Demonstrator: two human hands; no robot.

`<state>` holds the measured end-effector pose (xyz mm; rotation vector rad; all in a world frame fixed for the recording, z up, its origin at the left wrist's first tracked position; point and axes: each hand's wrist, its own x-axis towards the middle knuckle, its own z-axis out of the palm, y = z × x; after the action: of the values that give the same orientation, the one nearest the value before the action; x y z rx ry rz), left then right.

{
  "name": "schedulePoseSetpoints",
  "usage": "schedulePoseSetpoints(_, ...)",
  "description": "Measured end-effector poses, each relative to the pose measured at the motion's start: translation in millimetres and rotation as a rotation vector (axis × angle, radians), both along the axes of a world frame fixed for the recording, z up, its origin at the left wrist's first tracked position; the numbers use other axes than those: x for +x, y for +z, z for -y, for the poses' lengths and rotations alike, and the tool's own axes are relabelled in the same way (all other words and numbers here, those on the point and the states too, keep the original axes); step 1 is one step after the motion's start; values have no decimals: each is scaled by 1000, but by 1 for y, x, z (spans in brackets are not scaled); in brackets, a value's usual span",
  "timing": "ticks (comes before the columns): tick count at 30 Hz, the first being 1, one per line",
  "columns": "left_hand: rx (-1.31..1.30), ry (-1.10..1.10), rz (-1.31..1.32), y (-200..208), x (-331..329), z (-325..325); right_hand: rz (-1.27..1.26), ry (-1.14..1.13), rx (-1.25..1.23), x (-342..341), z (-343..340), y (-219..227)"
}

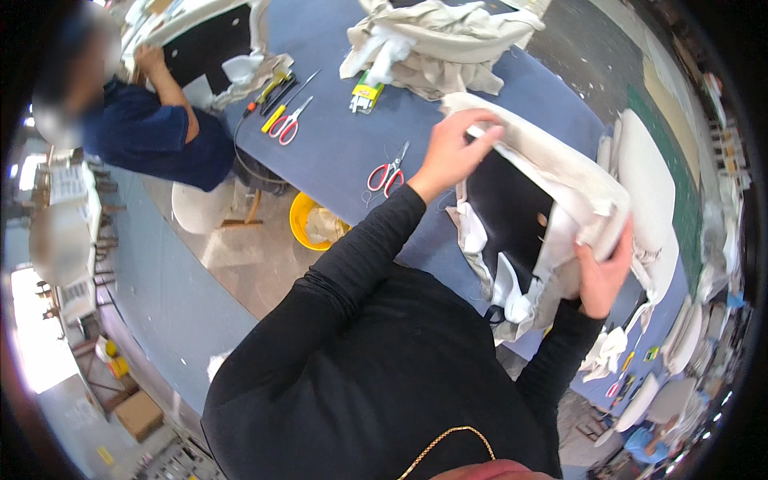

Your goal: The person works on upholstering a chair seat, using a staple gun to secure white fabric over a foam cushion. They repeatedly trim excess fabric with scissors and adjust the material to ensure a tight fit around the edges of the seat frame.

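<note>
An upholstered panel with beige fabric (552, 164) and a black board (500, 212) on its inner face lies tilted on the table in front of me. My left hand (458, 152) pinches the fabric at its far left corner. At the right end, my right hand (606, 270) wraps round the padded edge, its fingers partly hidden by the cover. Loose beige fabric and white lining (512, 292) hang along the near side. Closest to my left forearm lie red-handled scissors (388, 174) with some loose thread.
The blue-topped table (336, 152) also bears a second pair of scissors (290, 124), a yellow-handled tool (274, 118), a small green-yellow box (366, 94) and a fabric heap (440, 48). A yellow bucket (300, 220) stands below. At left, a co-worker (160, 128) handles another panel.
</note>
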<state>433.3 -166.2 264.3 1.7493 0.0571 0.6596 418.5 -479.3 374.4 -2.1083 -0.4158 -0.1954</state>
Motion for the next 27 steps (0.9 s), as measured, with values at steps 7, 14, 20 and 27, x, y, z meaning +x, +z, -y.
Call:
schedulePoseSetpoints(7, 466, 321, -878, -247, -98, -97, 255, -292, 251, -22, 1, 26)
schedulePoseSetpoints(14, 425, -32, -1107, -238, -65, -118, 348, -156, -158, 31, -11, 4)
schedulePoseSetpoints(20, -376, -279, -622, -124, -51, -43, 328, 26, -3, 57, -15, 31)
schedulePoseSetpoints(27, 154, -642, -186, 28, -60, 42, 433, 140, -327, 49, -30, 66)
